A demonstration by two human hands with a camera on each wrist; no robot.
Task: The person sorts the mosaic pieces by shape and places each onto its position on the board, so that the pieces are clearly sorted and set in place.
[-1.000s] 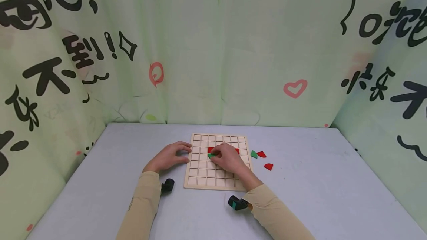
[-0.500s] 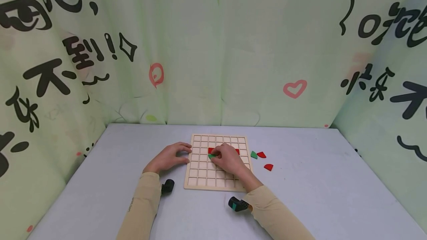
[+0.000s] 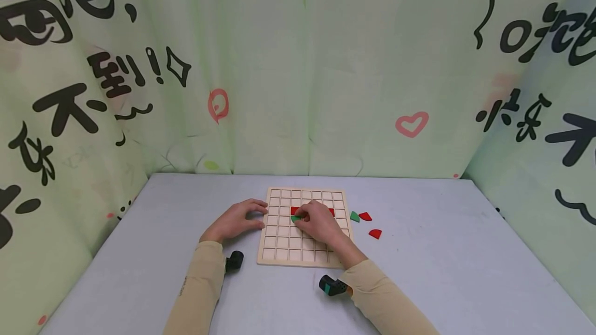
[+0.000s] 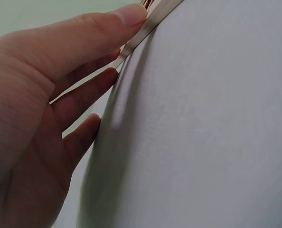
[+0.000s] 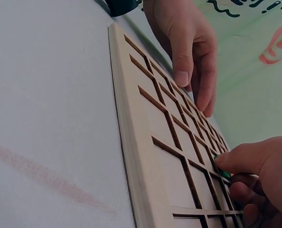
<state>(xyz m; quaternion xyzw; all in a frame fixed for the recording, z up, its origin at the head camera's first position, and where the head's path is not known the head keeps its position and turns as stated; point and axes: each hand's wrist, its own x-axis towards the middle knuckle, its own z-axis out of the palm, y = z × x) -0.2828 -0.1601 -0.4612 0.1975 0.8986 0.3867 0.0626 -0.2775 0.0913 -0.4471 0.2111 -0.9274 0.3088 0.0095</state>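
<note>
A wooden grid board (image 3: 276,250) with square cells lies flat on the table. My left hand (image 3: 236,219) is at its left edge, and in the left wrist view the thumb (image 4: 131,15) and fingertips touch the wooden rim (image 4: 153,21). Over the middle cells, my right hand (image 3: 318,221) pinches a small green piece (image 3: 295,218) down at a cell. The right wrist view shows the thumb on that green piece (image 5: 224,172), which is mostly hidden. Red pieces, one (image 3: 295,210) left and another (image 3: 331,212) right of the fingers, sit in the row just above.
Right of the board lie loose fan-shaped pieces: a green one (image 3: 355,216) and two red ones, a farther one (image 3: 365,216) and a nearer one (image 3: 374,233). A white cloth covers the table (image 3: 437,257). A printed curtain (image 3: 335,92) encloses the back and sides.
</note>
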